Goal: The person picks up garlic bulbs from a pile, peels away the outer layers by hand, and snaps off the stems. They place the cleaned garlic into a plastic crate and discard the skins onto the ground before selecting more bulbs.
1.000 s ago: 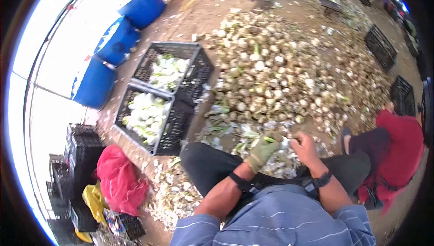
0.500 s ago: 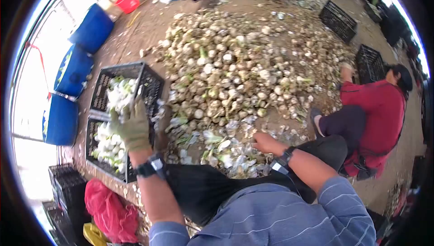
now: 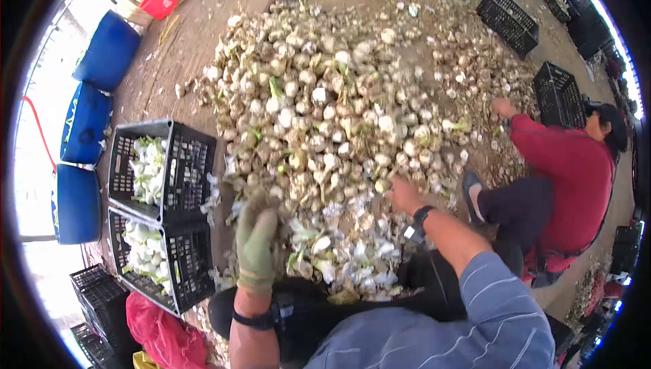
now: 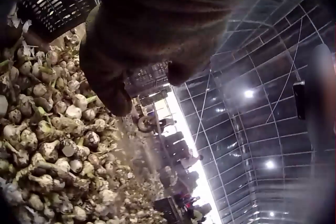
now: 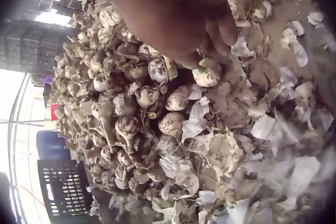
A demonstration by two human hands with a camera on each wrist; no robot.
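Note:
My left hand (image 3: 256,243), in a pale green glove, is held with loosely extended fingers over the near left edge of the garlic heap (image 3: 305,104). Nothing shows in it. In the left wrist view the gloved hand (image 4: 157,24) is dark against the heap and roof. Bare, my right hand (image 3: 405,196) reaches down to the heap's near edge. Its fingers are curled and pinch a soil-marked garlic bulb (image 5: 207,73), partly covered by the hand in the right wrist view. Loose peeled skins (image 3: 352,247) lie between my hands and legs.
Two black crates (image 3: 169,260) with trimmed white garlic stand at left. Blue barrels (image 3: 78,203) line the wall behind them. A person in a red top (image 3: 563,172) sits close on the right, reaching toward the heap. More black crates (image 3: 508,20) lie at the far right.
My hands were together at first; then the left reached over the crates and has since swung back right, away from them. The right hand has moved forward to the heap.

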